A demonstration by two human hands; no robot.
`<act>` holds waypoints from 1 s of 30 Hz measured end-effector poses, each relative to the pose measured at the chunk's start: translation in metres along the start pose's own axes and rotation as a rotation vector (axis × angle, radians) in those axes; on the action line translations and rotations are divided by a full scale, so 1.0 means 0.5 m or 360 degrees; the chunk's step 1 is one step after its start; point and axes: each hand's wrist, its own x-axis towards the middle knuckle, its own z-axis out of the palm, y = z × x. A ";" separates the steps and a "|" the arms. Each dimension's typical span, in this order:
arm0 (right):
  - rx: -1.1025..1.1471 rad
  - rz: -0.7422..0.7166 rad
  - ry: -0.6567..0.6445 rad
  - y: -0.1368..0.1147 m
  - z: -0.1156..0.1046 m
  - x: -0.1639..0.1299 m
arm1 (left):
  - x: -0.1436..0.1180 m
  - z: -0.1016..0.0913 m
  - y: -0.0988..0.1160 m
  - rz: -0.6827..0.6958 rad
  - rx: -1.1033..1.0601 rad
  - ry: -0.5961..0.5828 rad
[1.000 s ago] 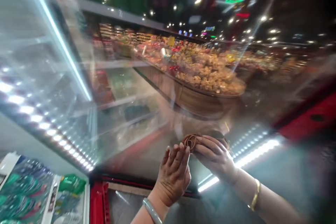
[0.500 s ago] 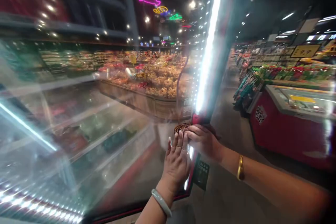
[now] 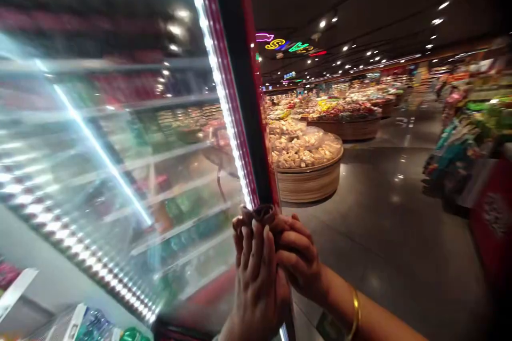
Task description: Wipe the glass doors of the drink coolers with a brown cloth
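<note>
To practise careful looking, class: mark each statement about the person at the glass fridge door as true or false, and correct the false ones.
1. Both hands are at the edge of the glass door. True: the left hand lies flat against it and the right hand is beside it.
2. The right hand holds a brown cloth. True: the bunched cloth sits at the fingertips against the door's edge.
3. The gold bracelet is on the left wrist. False: it is on the right wrist.
4. The round wooden display bin is empty. False: it is heaped with pale packaged goods.
5. The shop floor is bright white. False: it is dark and glossy.
</note>
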 end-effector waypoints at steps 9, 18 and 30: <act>0.0749 0.0080 0.0289 -0.042 0.068 0.111 | 0.102 -0.117 0.082 -0.0307 0.0525 -0.0045; 0.1128 0.0195 0.0327 -0.124 0.065 -0.010 | 0.013 -0.141 0.170 -0.0283 0.1074 -0.0129; 0.1267 0.0036 0.0137 -0.243 0.029 -0.039 | -0.057 -0.256 0.261 -0.0538 0.1140 -0.0361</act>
